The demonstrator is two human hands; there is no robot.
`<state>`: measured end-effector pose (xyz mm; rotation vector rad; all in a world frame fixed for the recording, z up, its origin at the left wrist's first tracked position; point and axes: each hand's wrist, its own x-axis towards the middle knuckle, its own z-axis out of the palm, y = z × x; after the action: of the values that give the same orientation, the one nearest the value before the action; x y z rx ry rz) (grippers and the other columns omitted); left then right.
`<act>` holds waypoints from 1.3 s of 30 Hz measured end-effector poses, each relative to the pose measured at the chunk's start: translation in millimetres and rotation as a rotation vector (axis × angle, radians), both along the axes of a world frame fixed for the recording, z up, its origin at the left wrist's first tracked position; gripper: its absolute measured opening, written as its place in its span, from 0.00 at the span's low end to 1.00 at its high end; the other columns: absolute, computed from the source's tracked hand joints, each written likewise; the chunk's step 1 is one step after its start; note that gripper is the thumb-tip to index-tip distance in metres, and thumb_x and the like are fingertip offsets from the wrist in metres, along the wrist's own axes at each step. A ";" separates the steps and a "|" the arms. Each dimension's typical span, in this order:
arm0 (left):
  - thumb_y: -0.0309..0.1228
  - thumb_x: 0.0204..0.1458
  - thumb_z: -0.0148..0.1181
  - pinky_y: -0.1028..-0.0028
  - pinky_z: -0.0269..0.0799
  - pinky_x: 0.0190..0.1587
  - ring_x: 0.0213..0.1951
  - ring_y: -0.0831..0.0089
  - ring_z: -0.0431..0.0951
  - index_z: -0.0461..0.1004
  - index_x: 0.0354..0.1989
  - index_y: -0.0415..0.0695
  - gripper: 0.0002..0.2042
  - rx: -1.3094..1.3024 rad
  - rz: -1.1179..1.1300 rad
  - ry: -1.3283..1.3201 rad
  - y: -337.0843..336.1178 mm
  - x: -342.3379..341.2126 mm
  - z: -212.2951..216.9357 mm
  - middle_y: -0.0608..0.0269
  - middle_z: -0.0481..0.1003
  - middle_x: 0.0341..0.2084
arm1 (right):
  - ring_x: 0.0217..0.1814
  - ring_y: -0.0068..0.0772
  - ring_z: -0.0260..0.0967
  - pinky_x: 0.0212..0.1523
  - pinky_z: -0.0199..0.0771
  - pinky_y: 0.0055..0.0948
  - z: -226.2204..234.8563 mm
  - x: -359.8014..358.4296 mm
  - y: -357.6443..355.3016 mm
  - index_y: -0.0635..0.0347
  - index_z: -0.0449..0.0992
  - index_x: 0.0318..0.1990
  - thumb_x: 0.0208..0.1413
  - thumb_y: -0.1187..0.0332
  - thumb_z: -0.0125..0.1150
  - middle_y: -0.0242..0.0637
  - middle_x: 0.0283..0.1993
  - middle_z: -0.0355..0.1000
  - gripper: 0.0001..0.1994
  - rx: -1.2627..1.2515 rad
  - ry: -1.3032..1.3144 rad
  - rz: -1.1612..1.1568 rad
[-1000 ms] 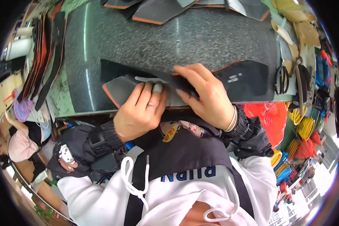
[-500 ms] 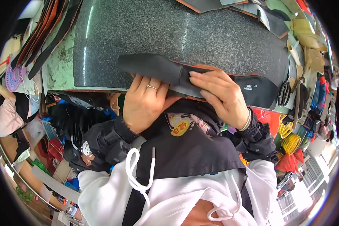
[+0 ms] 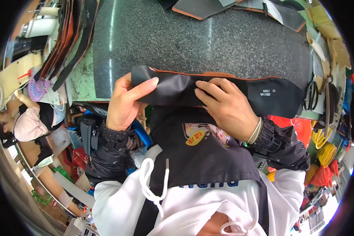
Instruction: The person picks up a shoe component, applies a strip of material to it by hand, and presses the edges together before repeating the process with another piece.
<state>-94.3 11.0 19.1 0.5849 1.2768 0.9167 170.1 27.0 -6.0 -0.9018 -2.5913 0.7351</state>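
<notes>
A long black leather piece [image 3: 168, 87] with a reddish-brown edge along its far side lies across the front edge of the dark stone slab [image 3: 161, 43]. My left hand [image 3: 126, 98] grips its left end, thumb on top and the other fingers hidden behind. Near the middle, my right hand [image 3: 229, 105] pinches the near part of the piece, fingertips pressed on the black surface. Small white print [image 3: 268, 93] marks the right end, which rests flat on the slab.
Black strips with reddish edges [image 3: 69, 39] stand at the far left, near a purple fan [image 3: 37, 89]. More leather pieces [image 3: 202, 8] lie at the back. Black-handled scissors [image 3: 311, 95] lie at the right. Another person in pink [image 3: 26, 122] sits at the left.
My left hand has shifted to the leather's left end, its thumb now on top. That end is turned and opened out flatter. My right hand stays near the middle.
</notes>
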 end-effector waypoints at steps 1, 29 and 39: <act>0.28 0.57 0.64 0.76 0.74 0.42 0.36 0.78 0.78 0.77 0.37 0.41 0.05 0.006 -0.001 0.019 4.2 -2.1 -0.4 0.66 0.79 0.34 | 0.54 0.41 0.66 0.56 0.70 0.37 0.8 -0.3 1.8 0.63 0.74 0.54 0.42 0.75 0.63 0.39 0.66 0.65 0.25 0.007 -0.039 0.024; 0.18 0.52 0.64 0.71 0.71 0.50 0.45 0.72 0.76 0.73 0.35 0.39 0.06 0.568 0.008 0.667 5.7 -5.8 -46.9 0.56 0.76 0.43 | 0.46 0.32 0.64 0.49 0.65 0.36 19.2 -36.0 5.9 0.54 0.67 0.64 0.48 0.66 0.57 0.28 0.74 0.54 0.31 0.157 -0.456 0.111; 0.27 0.46 0.67 0.61 0.71 0.53 0.46 0.53 0.76 0.75 0.45 0.37 0.17 0.944 -0.435 1.205 -14.2 10.3 -31.1 0.53 0.75 0.45 | 0.47 0.35 0.69 0.50 0.70 0.36 17.2 -14.1 12.8 0.57 0.72 0.59 0.45 0.69 0.64 0.36 0.68 0.64 0.28 0.073 -0.257 0.095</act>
<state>-84.0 -3.2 -12.1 2.3090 1.5538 0.7357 156.0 39.8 11.2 -0.9099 -2.8825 0.5768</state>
